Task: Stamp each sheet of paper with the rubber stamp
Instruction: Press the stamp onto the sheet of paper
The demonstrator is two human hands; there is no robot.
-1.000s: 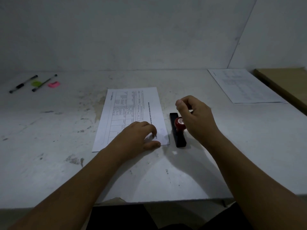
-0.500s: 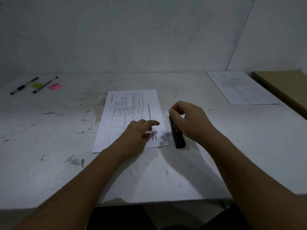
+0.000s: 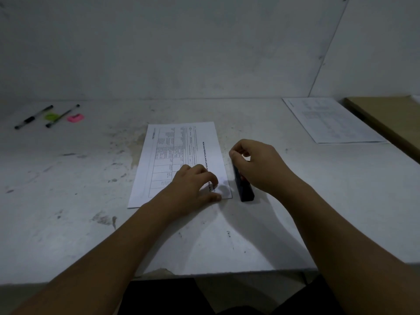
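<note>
A printed sheet of paper lies flat in the middle of the white table. My left hand rests on its near right corner, fingers curled and pressing the sheet down. Just right of the sheet stands a long black rubber stamp on the table. My right hand is closed over the stamp's top and hides its red knob; only the near end of the black body shows. A second printed sheet lies at the far right.
Two pens, a green sticky note and a pink one lie at the far left. A brown board sits at the right edge. Walls close off the back and right. The table's front edge is near me.
My right hand came down from above the stamp and closed over its red knob, which was visible a second ago. My left hand shifted slightly on the sheet's corner.
</note>
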